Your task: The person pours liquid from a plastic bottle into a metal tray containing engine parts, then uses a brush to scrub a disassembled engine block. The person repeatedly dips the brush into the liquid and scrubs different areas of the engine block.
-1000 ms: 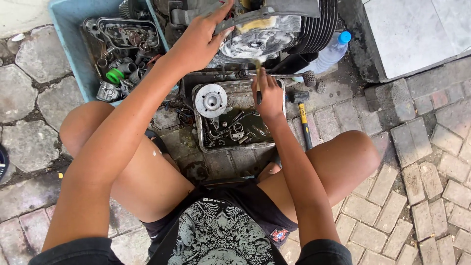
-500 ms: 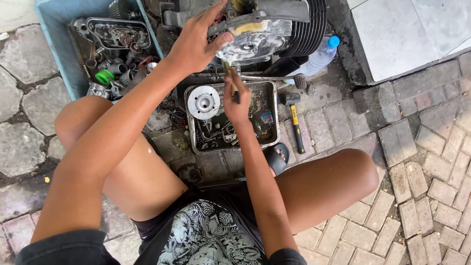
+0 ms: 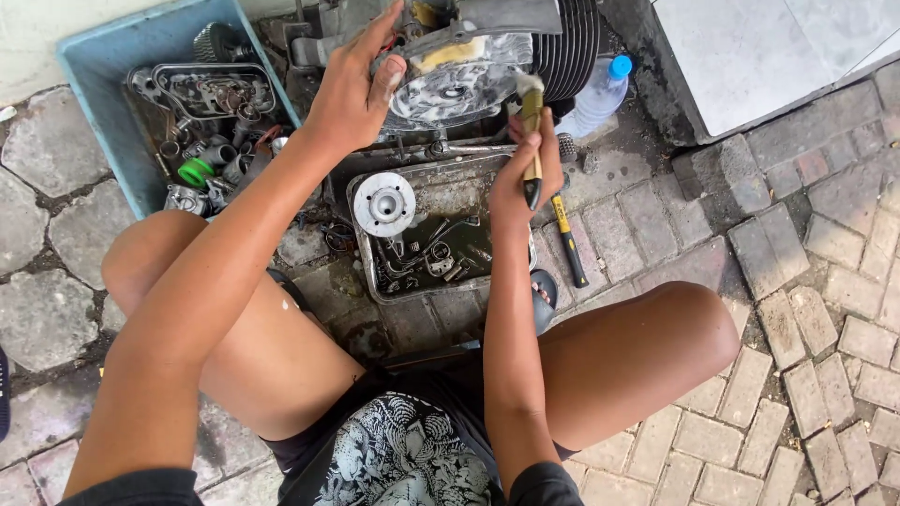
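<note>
We are seeing the left hand lying on the top left of the engine block, fingers spread and curled over its upper edge, thumb pressing down on the soapy metal face. The right hand is closing in a fist around the wooden handle of a paintbrush, holding it upright so the bristles are touching the foamy side of the engine block just beside its dark cooling fins. Directly below both hands a metal tray of dirty liquid is holding a round silver disc and small parts. A blue tub of parts is sitting to the left, a yellow-handled hammer lying on the paving to the right.
</note>
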